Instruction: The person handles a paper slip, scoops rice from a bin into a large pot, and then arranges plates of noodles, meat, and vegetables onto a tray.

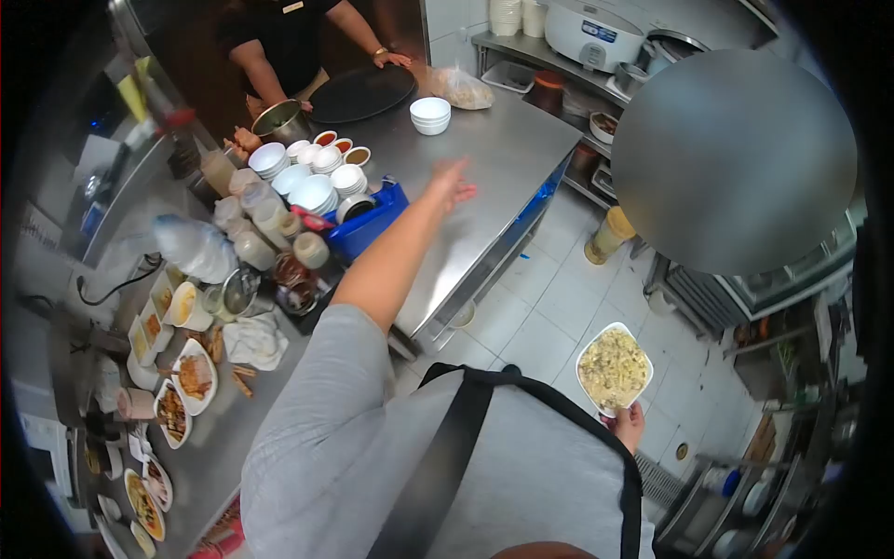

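Observation:
My left hand (452,184) reaches out over the steel table (521,140), its fingers apart and nothing in them. Beyond it stands a stack of white bowls (430,115), not touched by the hand. Down at the right, my right hand (629,427) grips the lower edge of a white squarish bowl (615,369), filled with pale yellow, chopped-looking food. Part of that hand's fingers is hidden under the bowl. To the left of my left forearm are a blue bin (371,224) and several stacked white bowls (314,194).
Across the table a person (279,47) rests their hands near a round black tray (363,94). Squeeze bottles (268,210) and dishes of food (195,377) line the left counter. A rice cooker (593,35) stands on a shelf. A yellow-lidded container (610,235) is on the floor.

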`<state>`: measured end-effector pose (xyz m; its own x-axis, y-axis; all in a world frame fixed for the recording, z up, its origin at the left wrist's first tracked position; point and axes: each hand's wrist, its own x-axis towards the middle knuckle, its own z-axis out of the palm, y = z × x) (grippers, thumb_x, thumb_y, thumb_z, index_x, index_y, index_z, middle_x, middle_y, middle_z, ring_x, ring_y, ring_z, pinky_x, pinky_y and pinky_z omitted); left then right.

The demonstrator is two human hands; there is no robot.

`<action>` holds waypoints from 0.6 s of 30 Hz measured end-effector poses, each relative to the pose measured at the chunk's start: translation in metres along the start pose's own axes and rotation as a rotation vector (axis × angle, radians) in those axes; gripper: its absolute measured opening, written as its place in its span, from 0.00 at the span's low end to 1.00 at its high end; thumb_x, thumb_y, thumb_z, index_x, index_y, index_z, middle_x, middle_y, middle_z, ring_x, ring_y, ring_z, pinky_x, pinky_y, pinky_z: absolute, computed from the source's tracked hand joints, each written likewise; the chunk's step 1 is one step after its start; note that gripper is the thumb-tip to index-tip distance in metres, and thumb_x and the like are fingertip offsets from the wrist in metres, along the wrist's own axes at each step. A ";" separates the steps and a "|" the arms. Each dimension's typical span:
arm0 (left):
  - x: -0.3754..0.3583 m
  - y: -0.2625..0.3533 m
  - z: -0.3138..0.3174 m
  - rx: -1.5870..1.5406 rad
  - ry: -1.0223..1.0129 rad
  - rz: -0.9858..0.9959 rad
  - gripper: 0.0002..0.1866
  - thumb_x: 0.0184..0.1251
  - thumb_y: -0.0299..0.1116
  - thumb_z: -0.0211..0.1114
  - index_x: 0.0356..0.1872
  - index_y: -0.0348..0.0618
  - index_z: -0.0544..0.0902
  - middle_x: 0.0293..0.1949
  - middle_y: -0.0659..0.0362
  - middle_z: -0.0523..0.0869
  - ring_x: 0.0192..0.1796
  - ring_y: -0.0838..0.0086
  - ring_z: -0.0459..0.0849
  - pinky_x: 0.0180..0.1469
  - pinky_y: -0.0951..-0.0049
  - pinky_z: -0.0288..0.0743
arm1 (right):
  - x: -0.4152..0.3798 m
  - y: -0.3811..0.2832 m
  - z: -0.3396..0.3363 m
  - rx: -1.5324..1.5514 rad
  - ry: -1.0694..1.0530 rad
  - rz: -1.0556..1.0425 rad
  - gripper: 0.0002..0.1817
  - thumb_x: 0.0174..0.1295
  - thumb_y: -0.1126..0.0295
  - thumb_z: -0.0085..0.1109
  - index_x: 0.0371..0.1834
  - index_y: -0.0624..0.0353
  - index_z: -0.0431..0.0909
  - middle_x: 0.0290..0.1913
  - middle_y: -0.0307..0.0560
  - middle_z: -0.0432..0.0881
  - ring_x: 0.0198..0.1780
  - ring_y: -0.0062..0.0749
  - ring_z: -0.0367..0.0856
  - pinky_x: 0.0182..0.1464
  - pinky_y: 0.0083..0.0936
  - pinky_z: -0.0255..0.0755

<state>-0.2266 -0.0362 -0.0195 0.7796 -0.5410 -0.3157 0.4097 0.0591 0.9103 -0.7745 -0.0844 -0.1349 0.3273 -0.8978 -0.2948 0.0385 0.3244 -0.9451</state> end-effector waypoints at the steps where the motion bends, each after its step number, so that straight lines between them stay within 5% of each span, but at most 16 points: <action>1: 0.024 0.001 0.003 -0.027 0.077 -0.016 0.44 0.56 0.47 0.65 0.65 0.49 0.45 0.58 0.40 0.60 0.43 0.52 0.78 0.41 0.56 0.78 | 0.029 -0.012 0.008 -0.034 0.007 0.017 0.15 0.57 0.79 0.45 0.48 0.68 0.67 0.37 0.48 0.79 0.30 0.27 0.80 0.26 0.20 0.76; 6: 0.106 0.028 -0.002 -0.120 0.374 -0.045 0.51 0.51 0.55 0.66 0.67 0.54 0.40 0.58 0.40 0.60 0.40 0.51 0.79 0.36 0.55 0.79 | 0.157 -0.063 0.049 -0.023 -0.138 0.042 0.13 0.57 0.79 0.46 0.46 0.68 0.68 0.35 0.48 0.79 0.28 0.27 0.80 0.25 0.20 0.76; 12: 0.190 0.073 -0.032 0.120 0.626 -0.070 0.55 0.49 0.58 0.65 0.68 0.55 0.34 0.58 0.40 0.63 0.37 0.49 0.80 0.34 0.56 0.78 | 0.278 -0.110 0.113 -0.101 -0.251 0.073 0.13 0.57 0.77 0.50 0.46 0.68 0.67 0.34 0.47 0.79 0.29 0.27 0.80 0.25 0.21 0.77; 15: 0.231 0.085 -0.039 0.169 0.601 -0.191 0.47 0.51 0.53 0.64 0.67 0.49 0.47 0.51 0.43 0.72 0.34 0.52 0.81 0.31 0.58 0.79 | 0.335 -0.125 0.140 -0.110 -0.279 0.079 0.14 0.57 0.77 0.50 0.47 0.68 0.67 0.35 0.47 0.79 0.29 0.27 0.80 0.25 0.22 0.77; 18: 0.293 0.064 -0.074 0.234 0.343 -0.355 0.33 0.56 0.46 0.60 0.60 0.43 0.61 0.42 0.45 0.78 0.34 0.59 0.82 0.33 0.59 0.80 | 0.387 -0.141 0.178 -0.148 -0.354 0.070 0.15 0.57 0.77 0.50 0.48 0.66 0.67 0.35 0.47 0.79 0.29 0.27 0.79 0.25 0.22 0.77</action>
<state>0.0635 -0.1285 -0.0735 0.7386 -0.1864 -0.6479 0.5898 -0.2870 0.7548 -0.4856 -0.4248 -0.0905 0.6306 -0.7082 -0.3173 -0.1242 0.3115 -0.9421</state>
